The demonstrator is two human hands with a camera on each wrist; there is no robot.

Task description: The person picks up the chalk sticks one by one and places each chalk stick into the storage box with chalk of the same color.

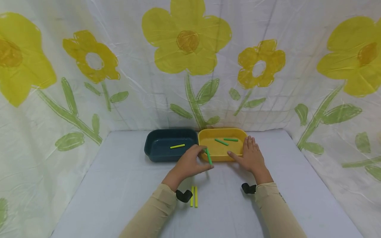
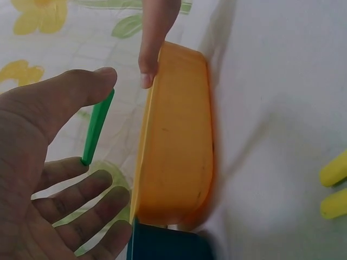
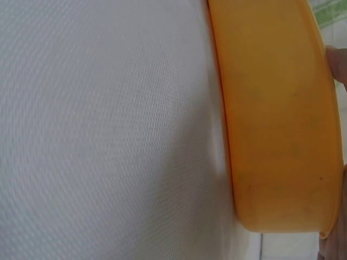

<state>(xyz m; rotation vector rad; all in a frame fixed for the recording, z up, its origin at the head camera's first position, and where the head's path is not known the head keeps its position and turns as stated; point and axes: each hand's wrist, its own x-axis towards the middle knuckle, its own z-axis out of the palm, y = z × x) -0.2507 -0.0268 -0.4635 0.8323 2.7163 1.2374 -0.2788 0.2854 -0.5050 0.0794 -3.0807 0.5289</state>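
Fingertips of the left hand are pinching a green stick between thumb and forefinger, holding it over the near rim of the yellow tray. Flat and loosely spread, the right hand is steadying that tray's right edge. Judging by this, a drop into the tray is underway, calling for a short forward reach. Two green sticks are lying inside already; the dark tray is holding a yellow one, and two yellow sticks are waiting on the white table before a flowered cloth.
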